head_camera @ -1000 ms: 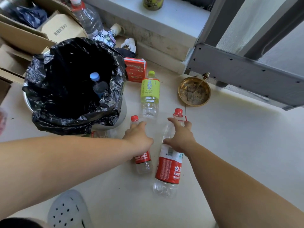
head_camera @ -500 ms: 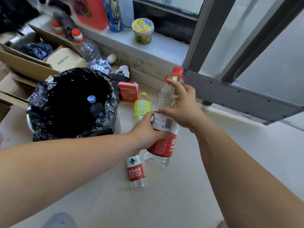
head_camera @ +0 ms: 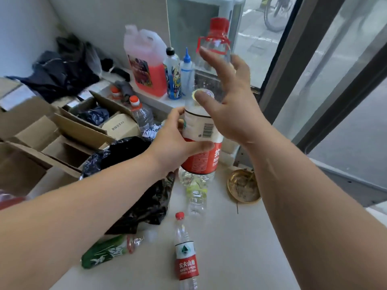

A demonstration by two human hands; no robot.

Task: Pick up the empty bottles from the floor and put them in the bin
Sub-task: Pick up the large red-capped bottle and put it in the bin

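A large clear bottle with a red cap and red-white label stands upright in the air. My left hand grips it around the label. My right hand is beside its upper part with fingers spread, thumb near the bottle. The bin with a black bag sits below my left forearm, mostly hidden. On the floor lie a small red-label bottle, a green-label bottle and a clear yellow-green bottle.
Open cardboard boxes stand at the left. A ledge holds a pink jug and small bottles. A brass dish lies on the floor by the glass door frame. Another red-capped bottle stands behind the bin.
The large bottle rose from the floor to chest height. My left hand took hold of its label, and my right hand's fingers have opened away from its neck. The view tilted upward.
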